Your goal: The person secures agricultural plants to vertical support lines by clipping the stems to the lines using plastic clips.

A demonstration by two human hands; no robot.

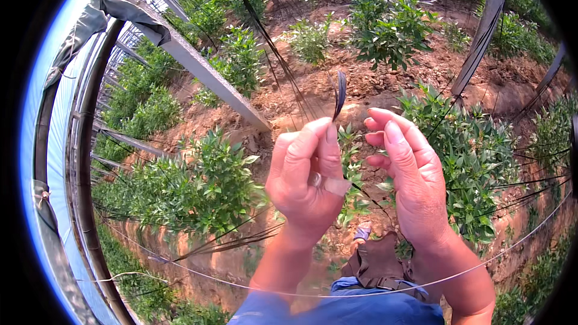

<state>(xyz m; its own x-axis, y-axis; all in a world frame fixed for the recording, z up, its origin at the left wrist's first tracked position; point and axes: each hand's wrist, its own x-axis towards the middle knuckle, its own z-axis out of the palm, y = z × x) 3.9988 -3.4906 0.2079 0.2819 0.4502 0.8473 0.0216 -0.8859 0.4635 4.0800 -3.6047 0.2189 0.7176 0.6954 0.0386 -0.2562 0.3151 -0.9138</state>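
My left hand [307, 171] is raised in front of my body, its thumb and forefinger pinched together. Between their tips it holds a small bundle of thin black strands [340, 92], whose free end sticks up and curves slightly. A pale wrapping like tape [336, 185] sits at the inner side of this hand. Just to the right, apart from the bundle, my right hand [411, 171] is held up with curled fingers spread and nothing visible in them. Below and between the hands, a dark strand [372, 201] slants down; where it begins is hidden.
A thin pale line [271, 293] crosses in front of my forearms. Leafy green plants [207, 180] grow on both sides in reddish soil [293, 72]. Leaning concrete posts [198, 61], black strings [280, 61] and a curved frame pole [86, 158] with plastic sheeting stand around.
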